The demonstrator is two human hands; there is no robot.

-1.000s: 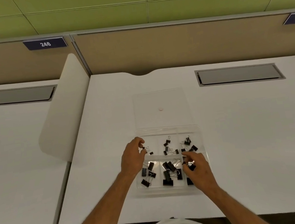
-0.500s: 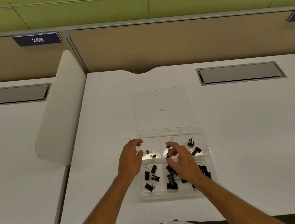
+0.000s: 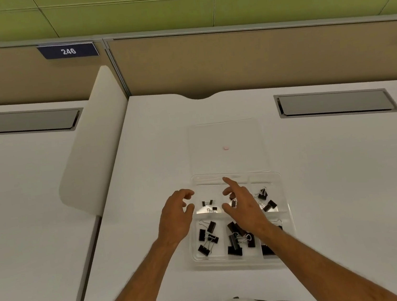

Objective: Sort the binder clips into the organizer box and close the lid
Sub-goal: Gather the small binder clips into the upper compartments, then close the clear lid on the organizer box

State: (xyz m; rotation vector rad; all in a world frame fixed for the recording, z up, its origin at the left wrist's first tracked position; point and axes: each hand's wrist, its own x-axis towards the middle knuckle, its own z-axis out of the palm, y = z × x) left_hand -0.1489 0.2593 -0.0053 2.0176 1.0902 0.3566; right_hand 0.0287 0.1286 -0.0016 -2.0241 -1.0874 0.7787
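Head view shows the clear organizer box (image 3: 243, 261) with binder clips (image 3: 238, 241) sorted in its compartments, left hand (image 3: 176, 220) open at its left wall to steady it, right hand (image 3: 246, 209) open, reaching toward the lid (image 3: 225, 134) lying flat beyond it (likely to close it).

Clear glossy plastic organizer box (image 3: 282, 190) holds matt black binder clips (image 3: 209, 234) on a smooth white desk (image 3: 334, 183).

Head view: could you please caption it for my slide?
Both hands, left and right, hover over a clear organizer box of black binder clips, lid open.
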